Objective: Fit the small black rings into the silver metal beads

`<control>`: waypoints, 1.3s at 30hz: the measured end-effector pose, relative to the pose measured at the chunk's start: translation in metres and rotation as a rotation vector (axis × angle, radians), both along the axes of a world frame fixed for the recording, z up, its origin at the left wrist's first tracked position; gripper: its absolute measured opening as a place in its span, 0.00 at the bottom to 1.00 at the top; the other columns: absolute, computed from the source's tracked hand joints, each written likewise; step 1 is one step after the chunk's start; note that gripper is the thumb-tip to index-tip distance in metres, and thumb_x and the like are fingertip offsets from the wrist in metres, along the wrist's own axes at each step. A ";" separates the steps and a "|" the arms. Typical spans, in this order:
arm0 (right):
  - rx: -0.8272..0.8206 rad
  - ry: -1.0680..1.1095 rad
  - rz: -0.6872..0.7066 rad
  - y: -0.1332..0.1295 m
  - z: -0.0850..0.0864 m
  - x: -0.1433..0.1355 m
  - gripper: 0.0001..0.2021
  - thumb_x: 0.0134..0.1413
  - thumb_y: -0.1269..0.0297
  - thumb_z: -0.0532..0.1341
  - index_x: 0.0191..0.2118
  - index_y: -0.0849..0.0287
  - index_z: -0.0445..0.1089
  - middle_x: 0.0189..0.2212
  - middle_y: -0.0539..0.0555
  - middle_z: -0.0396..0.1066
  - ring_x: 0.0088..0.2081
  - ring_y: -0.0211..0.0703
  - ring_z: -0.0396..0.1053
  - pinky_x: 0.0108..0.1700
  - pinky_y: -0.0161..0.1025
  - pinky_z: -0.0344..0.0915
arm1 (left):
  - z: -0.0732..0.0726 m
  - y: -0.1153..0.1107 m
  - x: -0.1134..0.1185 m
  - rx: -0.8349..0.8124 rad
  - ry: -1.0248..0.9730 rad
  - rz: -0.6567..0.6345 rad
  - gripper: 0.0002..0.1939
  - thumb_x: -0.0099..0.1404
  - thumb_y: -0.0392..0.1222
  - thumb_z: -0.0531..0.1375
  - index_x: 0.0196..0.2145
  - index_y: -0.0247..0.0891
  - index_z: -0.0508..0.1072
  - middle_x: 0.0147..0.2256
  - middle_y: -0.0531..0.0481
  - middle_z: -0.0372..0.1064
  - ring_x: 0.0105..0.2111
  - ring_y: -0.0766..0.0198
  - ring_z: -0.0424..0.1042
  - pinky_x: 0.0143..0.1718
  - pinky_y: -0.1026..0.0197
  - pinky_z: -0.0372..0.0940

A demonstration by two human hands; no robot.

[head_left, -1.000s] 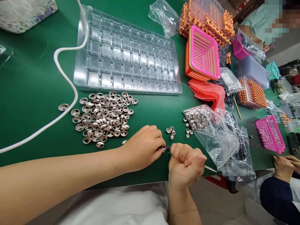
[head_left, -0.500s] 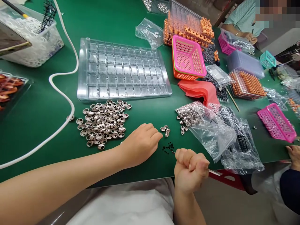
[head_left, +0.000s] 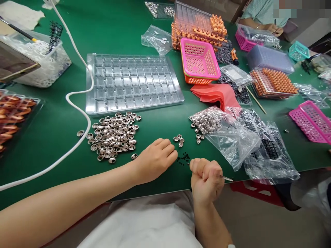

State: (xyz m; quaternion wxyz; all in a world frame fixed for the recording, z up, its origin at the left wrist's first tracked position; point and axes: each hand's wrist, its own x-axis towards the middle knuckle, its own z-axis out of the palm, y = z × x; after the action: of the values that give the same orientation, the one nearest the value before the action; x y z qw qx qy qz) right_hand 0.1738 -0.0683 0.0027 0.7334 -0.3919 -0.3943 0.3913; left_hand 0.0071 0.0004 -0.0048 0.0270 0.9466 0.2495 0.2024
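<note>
My left hand point(head_left: 156, 161) rests on the green table with its fingers curled; whatever they may hold is hidden. Wrapped in my right hand point(head_left: 207, 177) is a thin metal tool point(head_left: 226, 178), its tip pointing at a scatter of tiny black pieces point(head_left: 184, 157) between the hands. Just behind these lie a few small silver rings point(head_left: 179, 138). A large pile of silver rings point(head_left: 113, 135) spreads left of my left hand, with one ring point(head_left: 134, 156) close to the wrist.
Behind the pile lies a clear compartment tray point(head_left: 134, 82). A white cable point(head_left: 80, 110) curves down the left. Pink basket point(head_left: 200, 60), red cloth point(head_left: 217, 94) and bag of silver parts point(head_left: 207, 120) stand right. A person's hands point(head_left: 272, 29) show at upper right.
The camera view has shifted slightly, so the table items appear moved. My right hand is a little nearer my left, still around the metal tool. My left hand stays curled.
</note>
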 end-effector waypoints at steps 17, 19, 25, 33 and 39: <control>-0.046 -0.002 0.038 -0.005 0.000 0.009 0.21 0.71 0.59 0.53 0.24 0.57 0.55 0.19 0.43 0.46 0.21 0.33 0.48 0.25 0.35 0.49 | -0.009 0.007 -0.001 -0.344 -0.378 0.236 0.06 0.71 0.34 0.61 0.41 0.36 0.79 0.35 0.49 0.80 0.35 0.62 0.77 0.38 0.61 0.73; -0.053 -0.029 0.040 -0.004 0.001 0.010 0.21 0.71 0.59 0.53 0.24 0.57 0.55 0.19 0.43 0.46 0.21 0.33 0.48 0.25 0.34 0.50 | -0.008 0.008 -0.001 -0.384 -0.375 0.254 0.07 0.71 0.34 0.61 0.41 0.36 0.79 0.35 0.49 0.80 0.36 0.62 0.77 0.38 0.61 0.73; -0.088 -0.098 0.083 -0.005 0.004 0.015 0.16 0.71 0.60 0.54 0.29 0.56 0.62 0.21 0.43 0.48 0.22 0.33 0.51 0.26 0.34 0.51 | 0.004 0.009 -0.004 -0.465 -0.263 0.298 0.07 0.70 0.37 0.60 0.38 0.37 0.80 0.34 0.48 0.79 0.37 0.58 0.75 0.38 0.56 0.71; -0.383 -0.395 0.161 -0.017 0.008 0.037 0.12 0.72 0.60 0.54 0.55 0.50 0.68 0.31 0.47 0.63 0.27 0.34 0.60 0.26 0.32 0.60 | 0.031 0.016 -0.017 -0.637 0.108 0.409 0.06 0.67 0.40 0.62 0.35 0.40 0.79 0.33 0.49 0.78 0.37 0.53 0.75 0.36 0.54 0.69; -0.304 -0.887 0.195 -0.017 0.013 0.043 0.18 0.71 0.67 0.54 0.61 0.51 0.69 0.36 0.53 0.73 0.35 0.38 0.73 0.36 0.36 0.74 | 0.033 0.017 -0.019 -0.742 0.161 0.427 0.04 0.65 0.39 0.64 0.39 0.41 0.79 0.37 0.48 0.77 0.42 0.53 0.76 0.40 0.54 0.70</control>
State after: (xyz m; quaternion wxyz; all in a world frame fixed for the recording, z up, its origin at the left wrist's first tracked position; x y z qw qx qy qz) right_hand 0.2173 -0.0857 0.0157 0.3886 -0.5851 -0.6423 0.3067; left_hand -0.0124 0.0171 0.0282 0.3032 0.8127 0.4969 0.0259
